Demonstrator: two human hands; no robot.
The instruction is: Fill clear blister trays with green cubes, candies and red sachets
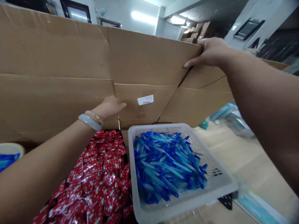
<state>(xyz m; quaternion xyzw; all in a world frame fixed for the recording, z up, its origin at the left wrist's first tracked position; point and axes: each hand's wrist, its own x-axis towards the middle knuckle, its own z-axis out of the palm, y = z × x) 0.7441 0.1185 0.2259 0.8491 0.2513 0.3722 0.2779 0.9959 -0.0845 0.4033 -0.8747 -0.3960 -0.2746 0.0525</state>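
Observation:
A large brown cardboard box [144,56], its panels creased and bearing a white label [145,100], stands up across the view. My right hand [210,53] grips its upper edge, thumb on the near face and fingers behind. Lower down, my left hand [111,105] is closed at the seam between two panels, thumb pointing right; its other fingers are mostly hidden. Beneath that hand lie many red patterned packets [100,174]. Beside them is a white plastic basket [217,183] holding a heap of blue and light-blue pen-shaped pieces [168,165].
A pale round tub [20,147] with blue items is at the left edge. On the wooden table [252,165] to the right lie clear plastic bags [238,121], a black perforated piece [226,201] and a light-blue packet [259,205]. Cardboard boxes [195,32] are stacked far back.

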